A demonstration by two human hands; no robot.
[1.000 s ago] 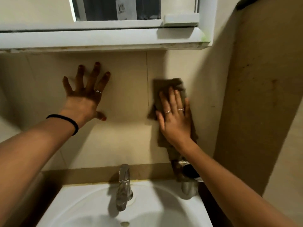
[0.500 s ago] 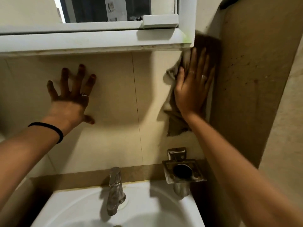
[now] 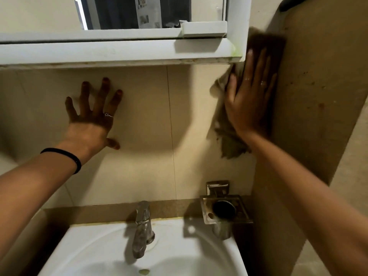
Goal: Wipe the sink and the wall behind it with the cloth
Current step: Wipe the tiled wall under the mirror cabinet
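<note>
Since a second ago the right hand (image 3: pixel 246 100) has carried the brown rag-like cloth (image 3: pixel 229 140) from mid-wall up to the upper right.

It presses the cloth flat, fingers together, on the beige tiled wall (image 3: pixel 143 108) beside the white mirror frame (image 3: pixel 119 50); its top looks blurred. The left hand (image 3: pixel 91 120) rests splayed on the wall, above the white ceramic sink (image 3: pixel 83 246).

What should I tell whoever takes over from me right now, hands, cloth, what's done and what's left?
Left hand: empty, fingers spread, palm flat on the wall below the mirror frame.
Right hand: flat, pressing the cloth against the wall's right end, beside the mirror frame's corner; the cloth's lower part hangs below the palm.
Sink, tap and metal holder sit below, untouched by either hand.
Done: cannot tell from the wall's look.
Left: likely the remaining wall, then the sink.
</note>
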